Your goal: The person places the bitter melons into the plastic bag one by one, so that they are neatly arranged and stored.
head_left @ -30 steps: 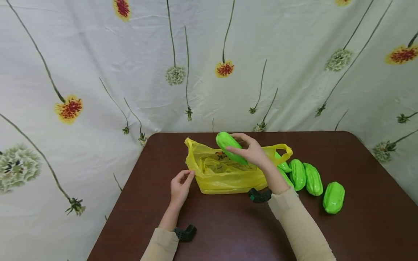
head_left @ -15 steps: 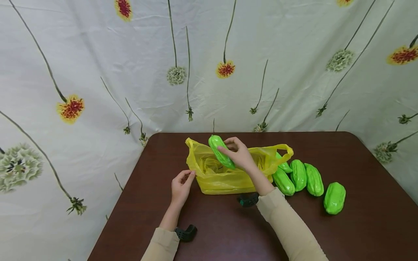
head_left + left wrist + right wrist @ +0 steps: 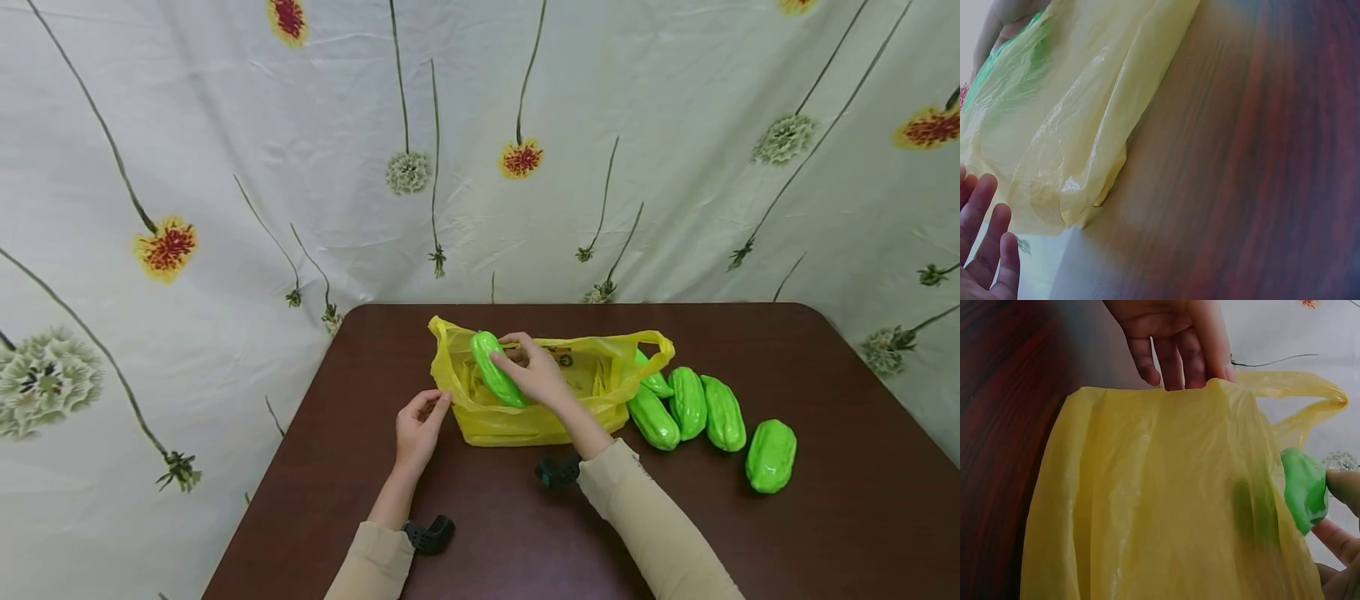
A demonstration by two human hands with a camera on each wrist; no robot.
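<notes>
Holding one gourd (image 3: 493, 368), tilted in the mouth of the bag (image 3: 517, 427) — right fingers (image 3: 517, 338) pinching it, left fingers (image 3: 438, 406) pinching the bag's left edge. Hazard — if loosed, the bag could sag, snagging it.

Yellow bag (image 3: 513, 428), bright green vegetables (image 3: 492, 367)

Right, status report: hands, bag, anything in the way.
Left hand pinches edge of yellow bag. Right hand grips green fruit, lower end inside the bag. No obstruction visible.

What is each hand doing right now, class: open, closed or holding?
Left hand: pinching the yellow bag at its edge.
Right hand: holding a green vegetable.
</notes>
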